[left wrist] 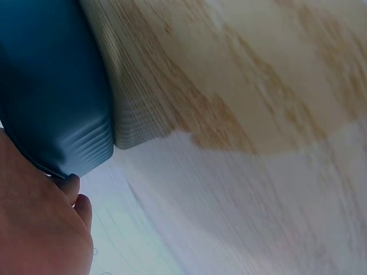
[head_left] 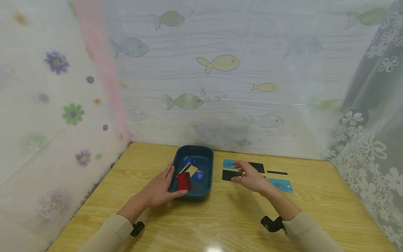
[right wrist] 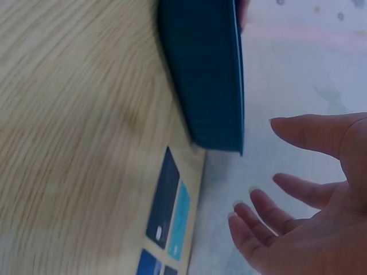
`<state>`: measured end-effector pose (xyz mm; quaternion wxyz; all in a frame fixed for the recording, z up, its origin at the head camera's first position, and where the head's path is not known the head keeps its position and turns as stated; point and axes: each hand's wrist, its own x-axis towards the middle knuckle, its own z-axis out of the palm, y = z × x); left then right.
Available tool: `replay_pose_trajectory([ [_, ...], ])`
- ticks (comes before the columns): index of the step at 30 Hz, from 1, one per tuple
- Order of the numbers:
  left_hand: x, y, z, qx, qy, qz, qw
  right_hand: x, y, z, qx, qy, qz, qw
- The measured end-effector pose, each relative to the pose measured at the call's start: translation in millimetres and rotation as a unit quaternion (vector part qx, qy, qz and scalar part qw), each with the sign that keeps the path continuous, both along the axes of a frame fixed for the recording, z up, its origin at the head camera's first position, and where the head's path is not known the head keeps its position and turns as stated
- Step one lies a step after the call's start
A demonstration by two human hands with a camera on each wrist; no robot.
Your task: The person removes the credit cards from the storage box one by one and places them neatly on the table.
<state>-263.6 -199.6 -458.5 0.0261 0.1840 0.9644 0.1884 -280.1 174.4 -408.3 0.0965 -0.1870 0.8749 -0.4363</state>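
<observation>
My left hand (head_left: 157, 190) grips the left side of a dark teal plastic bin (head_left: 211, 175), thumb on the near rim and fingers along the outer wall. Inside lie a red card (head_left: 182, 182), a cream card with a dark stripe (head_left: 192, 170) and blue cards (head_left: 198, 175). To the right, my right hand (head_left: 253, 178) hovers over cards laid in rows, its fingers spread and nothing in them. Near it lie a black card (head_left: 229, 175), a light blue card (head_left: 229, 163), another black card (head_left: 259, 168) and a second light blue card (head_left: 283, 185). The hand partly hides some cards.
A dark narrow strip (head_left: 277, 173) lies on the wood-grain table (head_left: 217, 224) at the right of the rows. A fish-patterned curtain (head_left: 201, 119) hangs along the back edge, with flowered curtains at both sides. Each wrist carries a small black camera (head_left: 271, 224).
</observation>
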Motion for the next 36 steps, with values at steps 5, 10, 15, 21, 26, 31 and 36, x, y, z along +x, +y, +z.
replay_pose_trajectory([
  [5,0.0,0,2.3,0.002,-0.001,0.001,1.0,-0.8,-17,-0.7,-0.005,-0.005,0.01,1.0],
  [10,0.4,0,3.9,0.004,-0.002,-0.001,1.0,-3.2,-34,-3.1,-0.012,0.009,0.028,1.0],
  [15,0.6,0,4.3,0.003,-0.004,0.0,1.0,-5.8,-54,-3.2,-0.007,0.03,0.042,0.999],
  [21,-2.4,1,1.4,-0.007,-0.007,0.006,0.9999,-7.9,-74,-2.4,0.005,0.052,0.065,0.997],
  [26,-1.8,2,3.4,-0.008,-0.008,0.006,0.9999,-11.5,-87,-4.4,0.03,0.083,0.105,0.99],
  [31,-0.1,2,4.2,-0.007,-0.001,0.005,1.0,-15.5,-100,-7.4,0.036,0.087,0.122,0.988],
  [36,-0.3,2,2.6,-0.011,0.0,0.005,0.9999,-17.1,-116,-11.5,0.047,0.077,0.129,0.988],
])
